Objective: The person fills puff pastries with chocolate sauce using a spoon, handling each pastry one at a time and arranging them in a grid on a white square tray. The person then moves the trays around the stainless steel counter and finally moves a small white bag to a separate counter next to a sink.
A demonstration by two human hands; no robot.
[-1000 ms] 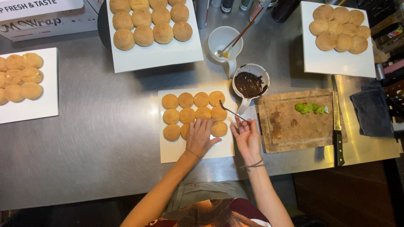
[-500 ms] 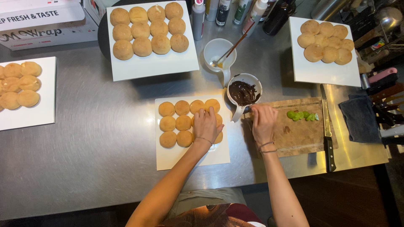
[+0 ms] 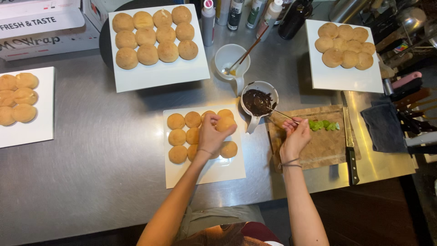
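Note:
My left hand (image 3: 210, 135) holds a round golden bun (image 3: 226, 123) lifted a little over the white square plate (image 3: 214, 171) in front of me, which carries several more buns (image 3: 175, 121). My right hand (image 3: 296, 136) grips a thin spoon (image 3: 278, 112) whose tip dips into a small white pitcher of dark chocolate sauce (image 3: 257, 101). That pitcher stands between the plate and a wooden cutting board (image 3: 323, 146).
Green pieces (image 3: 324, 125) lie on the board, a knife (image 3: 349, 141) along its right edge. A white jug with a utensil (image 3: 231, 60) stands behind. Three other plates of buns (image 3: 157, 36) (image 3: 343, 48) (image 3: 20, 102), bottles (image 3: 236, 12), a box (image 3: 41, 27), a dark cloth (image 3: 384, 125).
My left hand has picked one bun up off the plate. My right hand moved from the plate to the chocolate pitcher with the spoon.

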